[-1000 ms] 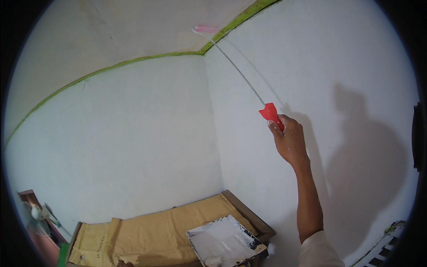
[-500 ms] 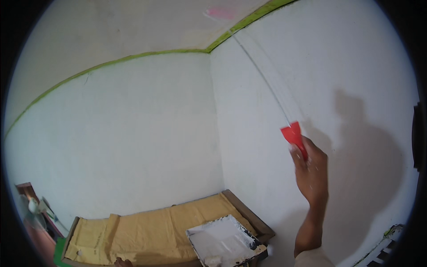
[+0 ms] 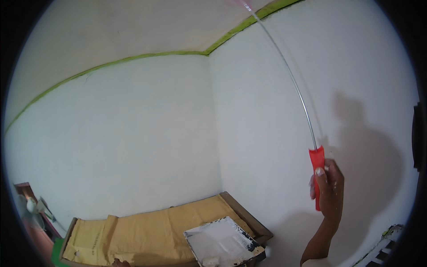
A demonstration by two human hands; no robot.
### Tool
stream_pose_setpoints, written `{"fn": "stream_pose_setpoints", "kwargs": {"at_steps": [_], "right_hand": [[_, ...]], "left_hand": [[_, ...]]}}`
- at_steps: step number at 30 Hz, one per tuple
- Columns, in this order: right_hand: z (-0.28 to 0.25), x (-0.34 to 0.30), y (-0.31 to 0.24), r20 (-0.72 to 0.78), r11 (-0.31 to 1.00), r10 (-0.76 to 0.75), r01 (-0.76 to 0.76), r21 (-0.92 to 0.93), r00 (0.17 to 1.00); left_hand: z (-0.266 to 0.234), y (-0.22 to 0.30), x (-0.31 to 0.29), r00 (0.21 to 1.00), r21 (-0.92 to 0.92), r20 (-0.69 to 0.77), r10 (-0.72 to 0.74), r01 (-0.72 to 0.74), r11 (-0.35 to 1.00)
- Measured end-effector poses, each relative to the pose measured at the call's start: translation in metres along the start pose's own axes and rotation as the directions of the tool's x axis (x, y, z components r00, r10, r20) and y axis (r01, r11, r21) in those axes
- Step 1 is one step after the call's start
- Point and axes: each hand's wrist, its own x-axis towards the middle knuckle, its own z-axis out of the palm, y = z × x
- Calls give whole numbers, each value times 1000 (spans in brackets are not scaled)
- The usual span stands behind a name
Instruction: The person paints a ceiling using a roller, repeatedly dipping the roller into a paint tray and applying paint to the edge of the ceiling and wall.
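My right hand point(image 3: 331, 187) is closed round the red handle of a paint roller point(image 3: 316, 155), with paint specks on the fingers. From the handle a long thin metal rod slants up and left across the white wall point(image 3: 275, 120). Its blurred pink roller end reaches the ceiling at the top edge, past the green border strip point(image 3: 235, 30). Only a bit of my left hand point(image 3: 120, 263) shows at the lower edge, by the front of a surface covered in brown paper point(image 3: 151, 227). The rest of that hand is cut off.
A paint tray point(image 3: 222, 242) with white paint and a dark-smeared rim sits on the right part of the brown paper. The paper lies within a wooden frame point(image 3: 247, 216). A fan point(image 3: 32, 207) stands at far left. At lower right is a slatted grille point(image 3: 387, 249).
My right hand has moved down and to the right with the roller. The pink roller end has shifted up and right, to the top edge of the view. My left hand stays low.
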Motion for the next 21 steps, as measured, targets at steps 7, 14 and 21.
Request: {"fn": "stream_pose_setpoints", "kwargs": {"at_steps": [7, 14, 21], "right_hand": [[11, -14, 66, 310, 743, 69, -256, 618, 948], [44, -10, 84, 287, 791, 83, -238, 564, 954], [52, -7, 81, 113, 915, 35, -77, 395, 993]], "left_hand": [[-20, -6, 1, 983, -31, 112, -148, 152, 988], [-10, 2, -4, 999, -55, 18, -33, 34, 998], [-15, 11, -11, 995, 2, -63, 72, -72, 997]]}}
